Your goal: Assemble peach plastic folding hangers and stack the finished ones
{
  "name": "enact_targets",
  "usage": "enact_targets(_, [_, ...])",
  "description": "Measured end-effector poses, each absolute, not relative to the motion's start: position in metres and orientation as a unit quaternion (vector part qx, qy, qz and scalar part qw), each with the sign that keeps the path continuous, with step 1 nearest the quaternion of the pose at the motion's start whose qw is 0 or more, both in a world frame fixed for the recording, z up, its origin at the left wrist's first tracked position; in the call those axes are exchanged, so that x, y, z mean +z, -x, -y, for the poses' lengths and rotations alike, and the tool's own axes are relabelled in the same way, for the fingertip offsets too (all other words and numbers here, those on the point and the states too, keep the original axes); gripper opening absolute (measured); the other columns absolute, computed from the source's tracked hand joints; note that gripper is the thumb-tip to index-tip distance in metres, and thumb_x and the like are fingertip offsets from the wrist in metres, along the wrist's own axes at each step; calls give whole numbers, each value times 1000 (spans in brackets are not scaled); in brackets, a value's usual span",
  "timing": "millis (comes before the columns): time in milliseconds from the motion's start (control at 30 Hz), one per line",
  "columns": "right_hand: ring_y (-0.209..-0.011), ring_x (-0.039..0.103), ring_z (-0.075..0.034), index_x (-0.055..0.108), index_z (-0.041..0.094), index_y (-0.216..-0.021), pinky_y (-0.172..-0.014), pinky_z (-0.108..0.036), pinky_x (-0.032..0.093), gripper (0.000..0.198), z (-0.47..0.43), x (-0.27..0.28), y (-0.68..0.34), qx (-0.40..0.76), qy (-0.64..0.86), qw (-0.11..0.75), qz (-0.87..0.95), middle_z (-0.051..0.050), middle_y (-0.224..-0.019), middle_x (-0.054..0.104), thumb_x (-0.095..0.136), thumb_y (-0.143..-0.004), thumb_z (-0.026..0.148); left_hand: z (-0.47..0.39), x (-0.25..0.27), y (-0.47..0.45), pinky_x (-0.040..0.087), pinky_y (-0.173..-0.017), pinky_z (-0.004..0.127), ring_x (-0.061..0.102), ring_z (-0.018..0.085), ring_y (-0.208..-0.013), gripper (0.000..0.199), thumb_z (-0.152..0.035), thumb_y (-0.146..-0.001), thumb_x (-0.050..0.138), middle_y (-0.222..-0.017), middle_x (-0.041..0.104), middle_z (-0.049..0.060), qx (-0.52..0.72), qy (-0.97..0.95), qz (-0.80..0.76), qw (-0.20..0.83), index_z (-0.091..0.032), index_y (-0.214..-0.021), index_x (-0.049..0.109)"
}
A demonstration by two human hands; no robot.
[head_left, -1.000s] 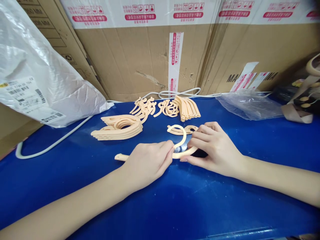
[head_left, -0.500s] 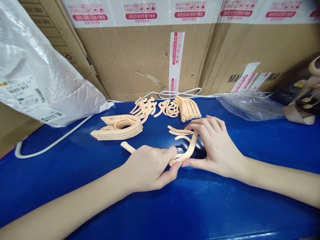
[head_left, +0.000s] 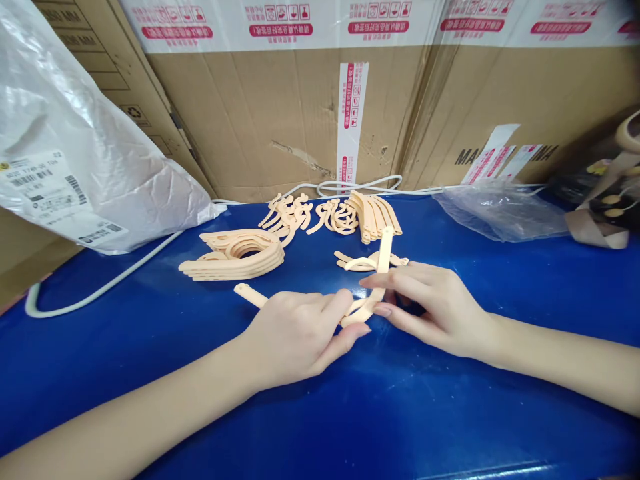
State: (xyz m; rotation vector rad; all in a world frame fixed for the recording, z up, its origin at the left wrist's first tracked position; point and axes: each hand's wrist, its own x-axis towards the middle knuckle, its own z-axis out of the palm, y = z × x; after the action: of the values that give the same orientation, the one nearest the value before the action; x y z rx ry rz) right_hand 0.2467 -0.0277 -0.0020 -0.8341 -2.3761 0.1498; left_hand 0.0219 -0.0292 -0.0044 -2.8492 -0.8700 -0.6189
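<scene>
Beige curved plastic strips, looking like the arms of a folding clothes hanger [head_left: 385,250], are held together low over the blue table [head_left: 320,427]. My left hand [head_left: 305,330] is closed around them where they overlap, and one strip end sticks out to its left. My right hand [head_left: 435,307] pinches the bend of the right-hand strip between thumb and fingers; that strip points up and away. My left fingers hide the joint. Just behind the right hand lie a few loose curved pieces [head_left: 343,261].
Stacked folded hangers [head_left: 235,268] lie at left. Behind are small hook pieces [head_left: 343,219] and a row of curved arms [head_left: 375,220]. A white cable [head_left: 125,270], a silvery bag [head_left: 100,153], a clear plastic bag [head_left: 495,210] and cardboard boxes [head_left: 280,107] border the table.
My right hand has slid down from the strip's upper end to its bend, its fingers drawn closer together. The strip now stands more upright. My left hand keeps its hold.
</scene>
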Motion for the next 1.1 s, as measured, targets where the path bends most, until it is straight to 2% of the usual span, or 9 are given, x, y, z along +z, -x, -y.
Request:
enact_targets(100, [-79,59,-15,58,19,-93,-70,-27,45,18,24,0,-246,117,337,316,879,-3,-85,65,47,-95,33,32,0,-24,34,-46,26,55,13,-46,34,-42,-97,39,-56,60,-1,-199,942,255,95,-17,-83,56])
enact_targets(167, [-73,56,-14,54,20,-83,-67,-26,45,20,20,1,-247,162,385,345,841,-2,-81,62,47,-95,34,33,1,-24,36,-49,26,57,14,-52,31,-40,-96,42,-61,62,0,-195,946,231,115,-16,-88,60])
enact_targets(300, [-72,55,-15,52,21,-89,-65,-27,45,7,13,-4,-251,203,447,404,772,-1,-82,59,47,-92,26,33,2,-24,41,-56,25,59,15,-68,25,-28,-96,41,-72,66,2,-169,957,199,124,-17,-97,63])
enact_targets(400, [-82,57,-18,54,21,-96,-73,-30,46,12,11,-7,-253,182,443,419,772,-3,-91,60,45,-89,16,29,1,-23,45,-62,26,56,16,-75,23,-25,-95,42,-80,66,3,-180,961,199,70,-18,-98,64])
enact_targets(667, [-98,54,-22,57,23,-83,-86,-41,39,29,8,-7,-255,110,442,389,801,-4,-96,61,38,-83,1,15,-3,-21,46,-86,34,52,20,-98,13,-27,-92,52,-99,63,5,-216,913,327,-117,-18,-96,61])
enact_targets(733, [-106,53,-24,58,23,-82,-90,-44,38,29,6,-9,-256,106,446,393,797,-4,-103,61,38,-83,2,14,-4,-22,40,-100,39,46,23,-118,23,-31,-92,53,-122,58,8,-210,913,333,-107,-18,-109,60])
enact_targets(833, [-109,54,-25,59,23,-80,-91,-47,39,26,4,-11,-258,109,452,402,789,-5,-105,61,41,-83,4,12,-5,-22,24,-114,49,21,27,-142,57,-47,-92,50,-152,33,10,-155,928,326,-94,-19,-140,39])
enact_targets(933, [-105,56,-24,60,23,-79,-90,-46,40,24,3,-13,-258,104,461,413,779,-4,-102,64,44,-83,5,11,-6,-22,18,-116,52,14,27,-145,68,-58,-92,41,-156,24,9,-95,934,325,-111,-20,-146,28])
enact_targets(1100, [-103,57,-23,61,24,-78,-90,-43,39,24,4,-12,-257,114,459,428,770,-1,-95,65,47,-82,5,10,-7,-21,21,-115,52,21,27,-143,62,-59,-92,38,-153,32,8,-82,934,337,-84,-20,-141,38])
